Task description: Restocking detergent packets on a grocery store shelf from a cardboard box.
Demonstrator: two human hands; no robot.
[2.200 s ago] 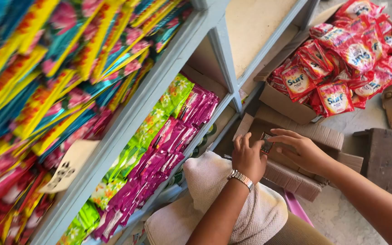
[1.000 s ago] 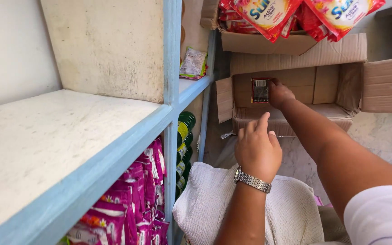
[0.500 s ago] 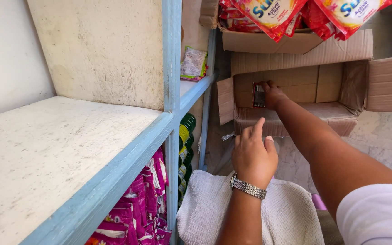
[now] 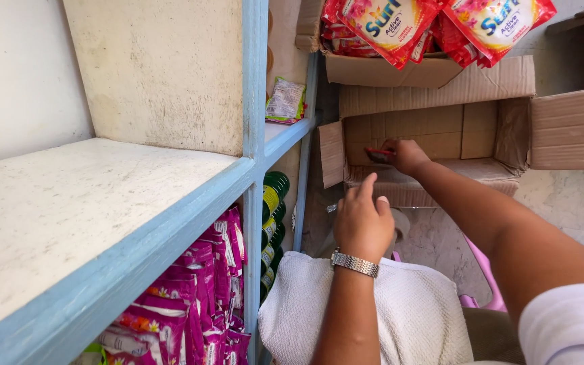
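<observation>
My right hand (image 4: 407, 155) reaches into an open cardboard box (image 4: 441, 135) on the floor and pinches a small flat red and dark packet (image 4: 378, 154) near the box's left inner wall. My left hand (image 4: 361, 220), with a metal watch (image 4: 355, 263) on the wrist, hovers above my white-clothed knee (image 4: 373, 318) with its fingers loosely curled and the index finger raised. It holds nothing.
A light blue shelf unit (image 4: 251, 122) stands at the left; its upper board (image 4: 69, 203) is bare. Purple sachets (image 4: 190, 304) and green bottles (image 4: 273, 196) fill lower levels. Red detergent packets (image 4: 441, 23) lie in another carton above the box. One small packet (image 4: 285, 101) lies on a farther shelf.
The view swung from the packed lower shelves up to the bare board. My right hand went deeper into the open box and tilted the small packet; my left hand drew back over my knee.
</observation>
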